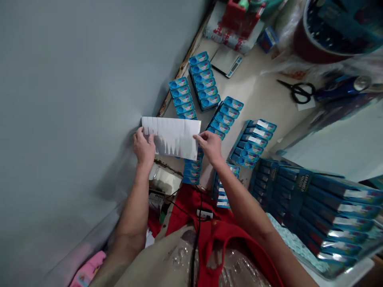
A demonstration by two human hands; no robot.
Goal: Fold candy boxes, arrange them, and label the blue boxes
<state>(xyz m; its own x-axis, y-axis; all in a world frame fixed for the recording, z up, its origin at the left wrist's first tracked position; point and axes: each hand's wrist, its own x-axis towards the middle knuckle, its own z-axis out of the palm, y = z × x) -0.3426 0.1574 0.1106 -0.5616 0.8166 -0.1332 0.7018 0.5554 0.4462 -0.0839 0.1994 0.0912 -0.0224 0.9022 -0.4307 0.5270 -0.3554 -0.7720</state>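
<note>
Both of my hands hold up a white sheet of label strips (176, 135), its surface marked by vertical lines and a glossy lower part. My left hand (144, 146) grips its left end, thumb in front, close to the wall. At the right edge, my right hand (211, 145) pinches the sheet between thumb and fingers. Behind and below it runs a row of small blue boxes (183, 95), partly hidden by the sheet. To the right lie another row of blue boxes (224, 117) and a group with white strips on some ends (254, 139).
A digital scale (226, 60) sits at the back. Black scissors (299, 91) and a blue can (341, 89) lie at the right, below a large tub (314, 44). Stacked blue cartons (317, 207) stand in a tray at lower right. A grey wall (83, 99) bounds the left side.
</note>
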